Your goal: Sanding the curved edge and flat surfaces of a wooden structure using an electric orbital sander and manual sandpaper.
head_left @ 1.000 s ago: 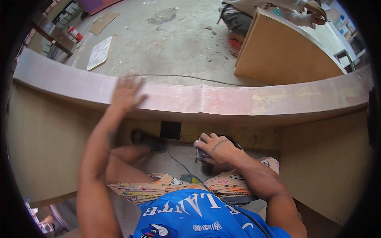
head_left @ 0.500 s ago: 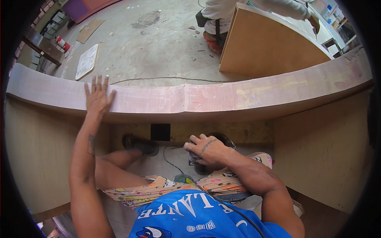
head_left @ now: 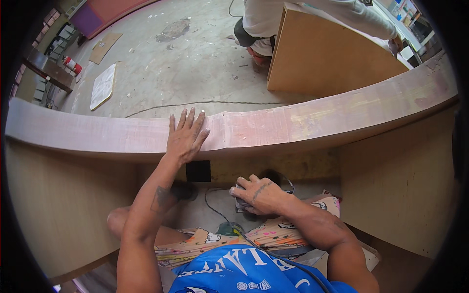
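Observation:
My left hand (head_left: 184, 136) lies flat on the curved, pinkish-white filled top edge (head_left: 264, 129) of a wooden counter-like piece. Its fingers are spread and hold nothing, a little left of a raised seam in that edge. Lower down, in front of my lap, my right hand (head_left: 261, 194) is wrapped over a dark corded sander (head_left: 239, 209). Most of the tool is hidden beneath the palm and fingers. A dark cord (head_left: 215, 207) loops on the floor near it and another stretch runs over my blue shirt.
Wooden side panels (head_left: 63, 205) (head_left: 395, 180) close in both sides. Beyond the edge, a person in a white sleeve (head_left: 337, 14) works behind a curved wooden panel (head_left: 327, 53). A white board (head_left: 103, 87), cardboard (head_left: 105, 48) and a red fire extinguisher (head_left: 72, 65) stand or lie at the far left.
My left hand has slid right along the curved edge, close to the seam. My right hand stays low with the sander, nearly in the same place. The view has shifted slightly.

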Tool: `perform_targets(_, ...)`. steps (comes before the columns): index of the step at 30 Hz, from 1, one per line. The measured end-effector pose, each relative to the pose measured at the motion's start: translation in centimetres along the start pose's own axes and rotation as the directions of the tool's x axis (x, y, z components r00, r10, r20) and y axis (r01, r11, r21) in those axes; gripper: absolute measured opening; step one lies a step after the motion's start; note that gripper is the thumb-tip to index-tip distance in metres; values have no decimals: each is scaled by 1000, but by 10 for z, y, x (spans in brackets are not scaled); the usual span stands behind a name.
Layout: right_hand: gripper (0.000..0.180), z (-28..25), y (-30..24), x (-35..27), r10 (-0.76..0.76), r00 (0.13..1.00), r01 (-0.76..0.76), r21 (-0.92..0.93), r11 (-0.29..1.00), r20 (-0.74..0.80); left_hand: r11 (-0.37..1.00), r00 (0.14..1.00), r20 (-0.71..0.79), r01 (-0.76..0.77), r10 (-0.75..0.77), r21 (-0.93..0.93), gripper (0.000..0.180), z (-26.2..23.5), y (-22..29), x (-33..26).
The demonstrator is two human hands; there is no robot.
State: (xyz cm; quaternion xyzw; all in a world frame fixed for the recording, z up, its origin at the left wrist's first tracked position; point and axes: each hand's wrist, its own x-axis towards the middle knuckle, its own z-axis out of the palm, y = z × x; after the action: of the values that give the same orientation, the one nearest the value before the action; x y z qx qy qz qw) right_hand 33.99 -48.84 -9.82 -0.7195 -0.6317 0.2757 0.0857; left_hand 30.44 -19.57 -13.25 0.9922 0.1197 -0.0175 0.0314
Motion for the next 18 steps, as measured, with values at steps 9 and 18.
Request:
perform_targets(9,48,-12,17,0,122,984,-141,145,979,134,998,990,-141,-20,11,-65,59,-5,1,7)
perform_targets(18,56,-19,56,40,352,848,-445,170,879,397,996,999,-46,10,-14,-92,67,-1,-11,15)
